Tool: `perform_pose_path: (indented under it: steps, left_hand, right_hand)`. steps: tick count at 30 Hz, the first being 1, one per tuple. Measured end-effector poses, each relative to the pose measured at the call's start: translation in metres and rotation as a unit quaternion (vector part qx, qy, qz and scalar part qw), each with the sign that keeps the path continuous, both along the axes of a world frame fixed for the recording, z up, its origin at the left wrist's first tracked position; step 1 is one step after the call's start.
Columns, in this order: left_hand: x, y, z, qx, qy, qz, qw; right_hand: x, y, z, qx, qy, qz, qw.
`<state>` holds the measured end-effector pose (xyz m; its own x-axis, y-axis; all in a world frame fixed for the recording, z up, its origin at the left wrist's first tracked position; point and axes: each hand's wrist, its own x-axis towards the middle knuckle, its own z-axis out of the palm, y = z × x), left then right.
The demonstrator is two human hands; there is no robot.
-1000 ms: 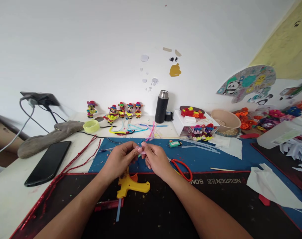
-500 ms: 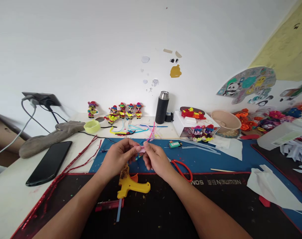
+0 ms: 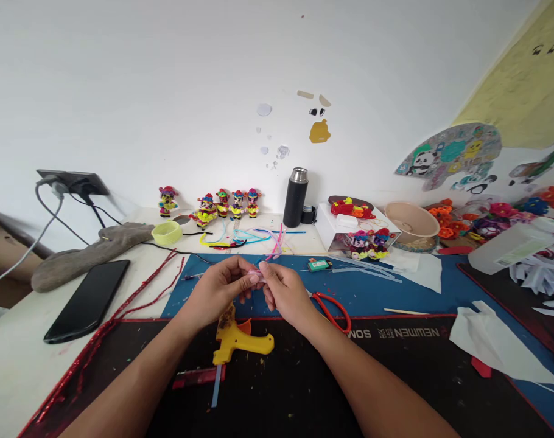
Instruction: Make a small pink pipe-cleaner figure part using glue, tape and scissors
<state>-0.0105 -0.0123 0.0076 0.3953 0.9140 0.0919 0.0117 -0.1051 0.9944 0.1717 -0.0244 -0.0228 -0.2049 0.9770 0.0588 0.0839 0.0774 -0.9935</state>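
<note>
I see the bench point(image 3: 21, 365) first, wide and pale, with a black and blue mat point(image 3: 396, 292) spread across most of it. On the left lies a grey cloth point(image 3: 85, 252), and just in front of it a black phone point(image 3: 87, 300), face up. A black flask point(image 3: 295, 196) stands upright at the back wall, and a row of small bright figures point(image 3: 222, 204) lines up to its left. Closer in, a yellow glue gun point(image 3: 238, 337) lies on the mat right below my hands, and red-handled scissors point(image 3: 334, 307) lie just beside my right wrist. Now the hands: my left hand point(image 3: 217, 291) and right hand point(image 3: 286, 295) are brought together above the mat, fingertips meeting, both pinching a small pink piece point(image 3: 255, 275) between them. It is held in the air at centre, above the glue gun, too small for me to make out its shape.
</note>
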Motion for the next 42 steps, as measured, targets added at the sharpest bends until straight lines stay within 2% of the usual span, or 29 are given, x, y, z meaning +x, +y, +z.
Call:
perform_pose_path:
  steps: [7, 18, 23, 27, 34, 42]
  left_hand:
    - [0.004, 0.000, -0.003, 0.002, -0.024, 0.047, 0.999]
    - [0.007, -0.002, -0.004, -0.050, -0.060, 0.044, 0.996]
    - [0.009, -0.002, -0.004, -0.050, -0.040, 0.052, 0.997]
    - [0.008, -0.001, -0.001, -0.017, -0.009, 0.041, 0.999]
    - [0.002, -0.003, 0.005, 0.008, -0.012, -0.002, 1.000]
    - [0.003, 0.000, -0.001, 0.007, -0.011, 0.051, 0.999]
  right_hand:
    - [-0.001, -0.004, 0.004, 0.012, 0.003, 0.012, 1.000]
    - [-0.004, -0.006, 0.003, 0.032, -0.029, -0.018, 0.999]
    - [-0.004, 0.000, -0.007, 0.010, -0.001, -0.025, 1.000]
    - [-0.003, 0.005, -0.013, -0.011, 0.010, -0.018, 1.000]
    - [-0.002, 0.000, -0.003, -0.008, 0.014, -0.004, 1.000]
    - [-0.001, -0.005, 0.005, 0.011, -0.012, 0.023, 1.000]
